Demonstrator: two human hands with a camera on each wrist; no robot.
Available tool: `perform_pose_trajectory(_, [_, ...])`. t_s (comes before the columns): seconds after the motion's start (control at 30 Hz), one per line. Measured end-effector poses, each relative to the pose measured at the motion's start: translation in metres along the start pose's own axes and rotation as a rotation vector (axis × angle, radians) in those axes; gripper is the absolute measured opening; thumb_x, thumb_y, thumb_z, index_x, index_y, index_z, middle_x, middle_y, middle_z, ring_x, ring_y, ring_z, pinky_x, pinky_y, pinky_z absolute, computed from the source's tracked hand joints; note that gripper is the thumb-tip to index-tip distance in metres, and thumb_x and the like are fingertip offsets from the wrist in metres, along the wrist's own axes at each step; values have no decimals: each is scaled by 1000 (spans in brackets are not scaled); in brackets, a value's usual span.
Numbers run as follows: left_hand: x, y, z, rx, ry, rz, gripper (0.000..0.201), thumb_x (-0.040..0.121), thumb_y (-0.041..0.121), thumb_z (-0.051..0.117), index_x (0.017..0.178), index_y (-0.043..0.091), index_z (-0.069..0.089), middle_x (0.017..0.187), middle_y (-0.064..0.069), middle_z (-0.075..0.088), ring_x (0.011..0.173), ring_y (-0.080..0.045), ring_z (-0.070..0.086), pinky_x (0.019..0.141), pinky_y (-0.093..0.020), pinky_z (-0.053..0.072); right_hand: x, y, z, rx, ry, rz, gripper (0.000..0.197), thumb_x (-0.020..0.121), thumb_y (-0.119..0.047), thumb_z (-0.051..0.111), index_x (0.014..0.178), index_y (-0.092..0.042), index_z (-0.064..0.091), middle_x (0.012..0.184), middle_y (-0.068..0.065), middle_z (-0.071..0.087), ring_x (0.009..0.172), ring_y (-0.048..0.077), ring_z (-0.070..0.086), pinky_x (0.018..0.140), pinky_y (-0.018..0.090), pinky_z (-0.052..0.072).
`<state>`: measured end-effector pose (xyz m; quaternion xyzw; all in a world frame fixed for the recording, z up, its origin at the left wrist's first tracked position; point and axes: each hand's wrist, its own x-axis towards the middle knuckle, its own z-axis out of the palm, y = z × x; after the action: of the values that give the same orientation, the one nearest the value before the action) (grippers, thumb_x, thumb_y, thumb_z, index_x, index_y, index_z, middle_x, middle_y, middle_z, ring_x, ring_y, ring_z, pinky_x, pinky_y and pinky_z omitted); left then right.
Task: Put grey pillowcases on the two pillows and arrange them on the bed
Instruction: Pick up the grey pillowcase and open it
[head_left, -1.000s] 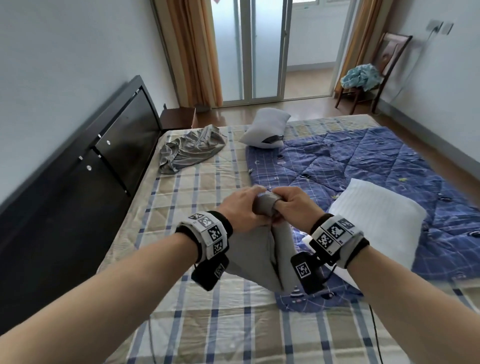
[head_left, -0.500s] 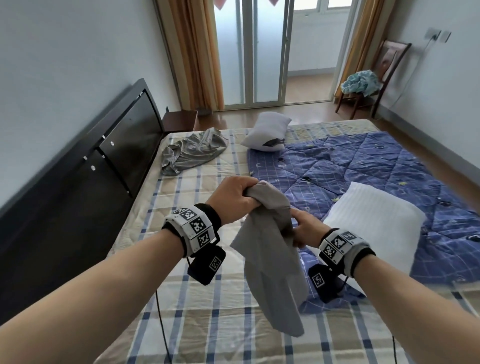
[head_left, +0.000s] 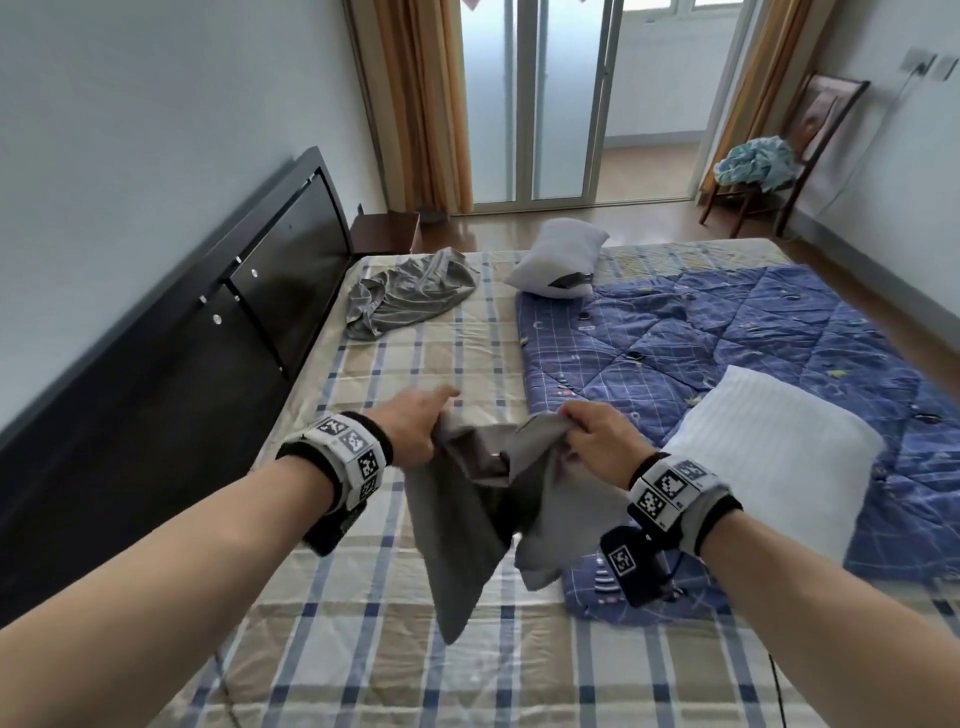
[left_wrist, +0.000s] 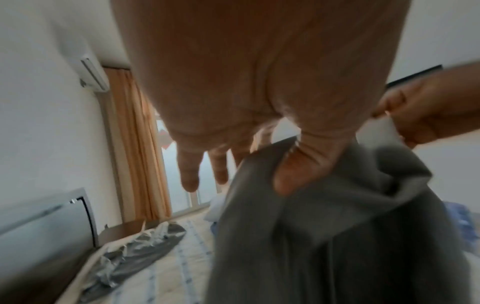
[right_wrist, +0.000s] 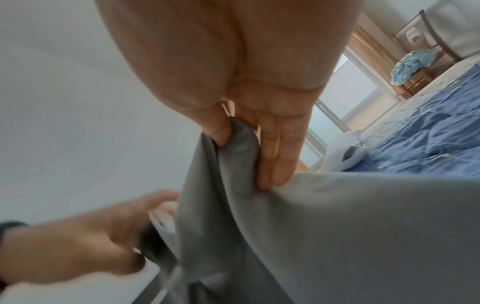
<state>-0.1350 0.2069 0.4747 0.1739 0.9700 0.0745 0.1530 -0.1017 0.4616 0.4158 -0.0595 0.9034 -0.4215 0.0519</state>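
Neither pillow is cased yet, so most of the task is judged to remain. Toward ten o'clock on the bed, a second grey pillowcase lies crumpled near the headboard. At eleven o'clock of centre, the left hand pinches one edge of the held grey pillowcase with the thumb, its other fingers extended. At one o'clock, the right hand is clamped on the opposite edge; the cloth hangs between and below both hands, its mouth being spread. A bare far pillow lies at twelve o'clock, and the bare near pillow rests on the blue quilt at three o'clock, just beside the right wrist.
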Motion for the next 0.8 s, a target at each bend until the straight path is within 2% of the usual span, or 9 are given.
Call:
perform_pose_trajectory(0.1, [-4, 14, 22, -114, -133, 107, 95, 76, 18, 72, 152, 22, 16, 145, -8, 44, 133, -24, 41, 110, -30, 35, -4, -24, -5, 119, -24, -33, 18, 82, -8, 50, 78, -18, 64, 76, 17, 66, 72, 24, 61, 81, 56, 54])
perform_pose_trajectory(0.17, [0, 32, 34, -314, -160, 200, 93, 73, 28, 78, 148, 25, 24, 137, -1, 51, 128, -17, 48, 108, -30, 37, -9, -37, -3, 131, -53, -74, 17, 80, -13, 54, 78, -23, 66, 78, 15, 68, 72, 20, 60, 80, 52, 52])
perform_pose_trajectory(0.27, [5, 57, 41, -384, 14, 255, 43, 79, 23, 72, 119, 22, 57, 101, 5, 60, 100, -17, 59, 80, -19, 43, -15, -51, -6, 97, -54, -120, 24, 81, -7, 57, 76, -29, 65, 73, -3, 64, 70, 9, 57, 76, 39, 50])
perform_pose_trajectory(0.37, [11, 64, 46, -413, 146, 285, 8, 85, 9, 63, 92, 11, 67, 82, 4, 58, 81, -11, 54, 58, -5, 35, -20, -50, -14, 142, 3, -110, 21, 83, 2, 60, 82, -19, 65, 71, -9, 62, 64, 2, 55, 69, 26, 48])
perform_pose_trajectory(0.47, [21, 57, 50, -586, 170, 274, 9, 81, 8, 63, 87, 3, 66, 81, -1, 62, 79, -11, 54, 70, -22, 46, -20, -20, -23, 118, 119, 22, 17, 82, -8, 68, 92, -19, 62, 85, -7, 65, 75, 11, 60, 77, 30, 51])
perform_pose_trajectory(0.6, [27, 49, 43, -857, 160, 198, 37, 73, 28, 66, 97, -1, 67, 85, -3, 65, 81, -12, 56, 82, -37, 50, -25, 40, -27, 4, -7, 314, 53, 78, -19, 76, 124, -14, 52, 116, 5, 60, 104, 21, 60, 93, 40, 51])
perform_pose_trajectory(0.67, [27, 50, 39, -962, 169, 200, 50, 68, 35, 66, 96, -7, 65, 85, -5, 62, 82, -13, 54, 80, -35, 47, -31, 50, -24, 60, -122, 372, 56, 79, -11, 72, 130, -11, 50, 118, 7, 61, 99, 19, 63, 79, 33, 56])
perform_pose_trajectory(0.73, [26, 52, 36, -1012, 168, 212, 36, 73, 23, 64, 94, -6, 65, 86, -7, 61, 84, -14, 53, 81, -32, 44, -35, 45, -20, 174, -182, 357, 49, 82, -1, 66, 128, -11, 51, 111, 6, 64, 80, 11, 61, 59, 20, 51])
perform_pose_trajectory(0.8, [25, 52, 35, -1029, 170, 218, 23, 76, 14, 63, 94, 0, 67, 88, -7, 62, 86, -14, 55, 82, -30, 45, -35, 35, -14, 264, -167, 316, 35, 85, -5, 64, 119, -11, 57, 103, 6, 66, 78, 13, 63, 62, 23, 55])
